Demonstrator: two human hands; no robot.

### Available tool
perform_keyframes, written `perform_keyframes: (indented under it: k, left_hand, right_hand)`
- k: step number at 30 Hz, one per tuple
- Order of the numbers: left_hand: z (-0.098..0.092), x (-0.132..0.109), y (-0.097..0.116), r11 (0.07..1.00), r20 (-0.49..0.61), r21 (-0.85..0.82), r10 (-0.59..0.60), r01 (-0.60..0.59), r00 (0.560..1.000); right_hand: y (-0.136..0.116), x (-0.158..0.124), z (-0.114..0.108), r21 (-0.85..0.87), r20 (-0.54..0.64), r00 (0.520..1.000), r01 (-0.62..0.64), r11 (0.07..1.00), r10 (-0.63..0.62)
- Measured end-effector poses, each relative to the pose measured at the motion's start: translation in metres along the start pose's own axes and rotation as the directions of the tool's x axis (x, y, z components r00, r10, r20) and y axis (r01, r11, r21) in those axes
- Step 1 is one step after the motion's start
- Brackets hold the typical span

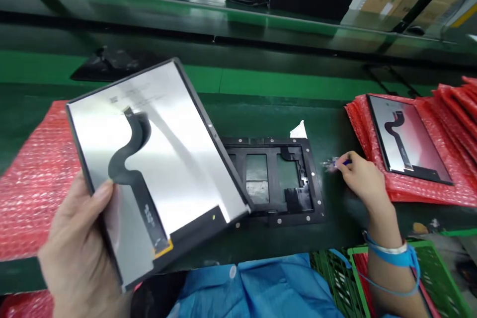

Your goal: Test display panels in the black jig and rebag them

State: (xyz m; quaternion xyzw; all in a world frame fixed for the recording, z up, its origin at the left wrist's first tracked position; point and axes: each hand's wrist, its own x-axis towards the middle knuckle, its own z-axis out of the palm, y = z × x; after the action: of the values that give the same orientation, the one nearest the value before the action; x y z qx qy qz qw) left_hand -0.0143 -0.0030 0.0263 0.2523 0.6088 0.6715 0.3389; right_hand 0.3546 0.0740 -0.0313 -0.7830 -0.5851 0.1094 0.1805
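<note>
The left hand [74, 253], low in the left of the frame, grips a display panel [186, 159] by its lower left edge, with the thumb laid over the silver back and the fingers hidden underneath. The panel is held tilted above the table [268, 109], back side up, and its far corner reaches towards the upper middle of the frame. A black flex cable [130, 159] snakes down its back to a strip with a yellow tab near the bottom edge. The panel's right corner hangs over the left part of a black jig [315, 184], which lies flat on the table in the middle of the frame and has cut-out windows and small bright pins round its rim.

The right hand [363, 181] is at middle right, just beyond the jig's right edge, fingers pinched on a small object [333, 164] with a blue part, too blurred to identify. A blue wrist strap [395, 253] circles that wrist.

A white scrap [299, 130] sits at the jig's far right corner. Red bubble wrap [30, 184] covers the table at the left. At the right, a stack of red bubble bags [458, 124] carries a second panel [413, 134], back up as well. A green crate [439, 278] shows in the lower right corner
</note>
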Motion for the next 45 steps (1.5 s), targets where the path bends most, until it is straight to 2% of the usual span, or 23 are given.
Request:
perform_keyframes:
  k: [2, 4, 5, 7, 9, 10, 12, 16, 18, 20, 24, 28, 30, 32, 33, 34, 36, 37, 39, 41, 42, 43, 45]
  left_hand:
    - [0.002, 0.002, -0.002, 0.999, -0.031, -0.026, 0.032, -0.033, 0.999]
    - [0.003, 0.003, -0.003, 0.998, -0.059, -0.051, 0.043, -0.046, 0.997]
    - [0.002, 0.003, -0.004, 0.998, -0.060, -0.060, 0.033, -0.037, 0.998]
    - [-0.001, 0.002, -0.005, 0.997, -0.039, -0.072, 0.005, -0.008, 0.999]
    - [-0.004, 0.002, -0.006, 0.997, 0.001, -0.072, -0.002, 0.002, 1.000]
    - [-0.005, 0.001, -0.006, 0.997, 0.020, -0.072, 0.009, -0.007, 1.000]
    - [-0.005, 0.000, -0.006, 0.997, 0.029, -0.070, 0.032, -0.030, 0.999]
    - [-0.004, -0.002, -0.006, 0.998, 0.027, -0.060, 0.035, -0.033, 0.999]
    - [-0.003, -0.003, -0.007, 0.997, 0.043, -0.070, 0.046, -0.043, 0.998]
    - [-0.002, -0.003, -0.008, 0.994, 0.032, -0.089, 0.058, -0.055, 0.998]
    - [0.000, -0.003, -0.009, 0.994, 0.001, -0.108, 0.029, -0.029, 1.000]
    - [0.003, -0.005, -0.007, 0.995, -0.013, -0.099, -0.014, 0.012, 1.000]
    - [0.005, -0.006, -0.006, 0.991, -0.032, -0.110, -0.075, 0.071, 0.997]
    - [0.007, -0.009, -0.007, 0.979, -0.012, -0.139, -0.155, 0.152, 0.988]
    - [0.009, -0.010, -0.008, 0.970, 0.014, -0.157, -0.186, 0.186, 0.982]
    - [0.011, -0.012, -0.010, 0.962, 0.045, -0.175, -0.206, 0.211, 0.978]
    - [0.016, -0.015, -0.014, 0.948, 0.129, -0.196, -0.227, 0.250, 0.965]
    - [0.019, -0.017, -0.016, 0.943, 0.179, -0.194, -0.235, 0.269, 0.955]
    - [0.026, -0.023, -0.018, 0.936, 0.276, -0.175, -0.250, 0.304, 0.928]
    - [0.032, -0.031, -0.017, 0.932, 0.362, -0.160, -0.253, 0.327, 0.897]
    - [0.033, -0.034, -0.015, 0.930, 0.404, -0.158, -0.247, 0.333, 0.881]
    - [0.034, -0.036, -0.013, 0.927, 0.452, -0.158, -0.238, 0.339, 0.860]
    - [0.033, -0.035, -0.008, 0.929, 0.553, -0.163, -0.194, 0.333, 0.810]
  right_hand:
    - [-0.005, 0.000, 0.001, -0.029, -0.071, 0.997, 0.019, 0.999, -0.021]
    - [-0.016, -0.010, 0.001, 0.182, -0.135, 0.987, 0.108, 0.977, -0.084]
    - [-0.023, -0.017, 0.001, 0.369, -0.133, 0.982, 0.178, 0.912, -0.138]
    - [-0.035, -0.032, 0.002, 0.764, -0.046, 0.950, 0.233, 0.602, -0.309]
    - [-0.044, -0.042, 0.005, 0.958, 0.060, 0.860, 0.092, 0.270, -0.506]
    - [-0.047, -0.045, 0.008, 0.986, 0.091, 0.812, 0.005, 0.164, -0.577]
    - [-0.052, -0.047, 0.013, 0.991, 0.130, 0.740, -0.126, 0.053, -0.660]
    - [-0.058, -0.047, 0.018, 0.970, 0.110, 0.636, -0.237, -0.058, -0.763]
    - [-0.060, -0.048, 0.018, 0.963, 0.083, 0.622, -0.251, -0.098, -0.779]
    - [-0.062, -0.049, 0.017, 0.965, 0.104, 0.630, -0.250, -0.074, -0.769]
    - [-0.064, -0.048, 0.018, 0.974, 0.197, 0.646, -0.216, 0.071, -0.738]
    - [-0.066, -0.047, 0.016, 0.982, 0.174, 0.634, -0.164, 0.089, -0.754]
    - [-0.069, -0.052, 0.012, 0.994, 0.089, 0.714, -0.021, 0.105, -0.694]
    - [-0.074, -0.061, 0.006, 0.948, -0.091, 0.771, 0.261, 0.184, -0.630]
    - [-0.077, -0.067, 0.004, 0.870, -0.188, 0.744, 0.430, 0.243, -0.642]
    - [-0.082, -0.072, 0.002, 0.753, -0.259, 0.674, 0.589, 0.293, -0.692]
    - [-0.091, -0.082, 0.000, 0.471, -0.276, 0.485, 0.821, 0.323, -0.830]
    - [-0.096, -0.085, 0.001, 0.349, -0.248, 0.404, 0.885, 0.308, -0.880]
    - [-0.104, -0.089, 0.004, 0.187, -0.215, 0.296, 0.948, 0.259, -0.931]
    - [-0.108, -0.090, 0.005, 0.122, -0.231, 0.225, 0.972, 0.201, -0.947]
    - [-0.108, -0.089, 0.005, 0.128, -0.239, 0.212, 0.974, 0.186, -0.947]
    - [-0.106, -0.087, 0.004, 0.177, -0.244, 0.257, 0.960, 0.217, -0.935]
    - [-0.102, -0.082, 0.000, 0.343, -0.223, 0.478, 0.854, 0.391, -0.850]
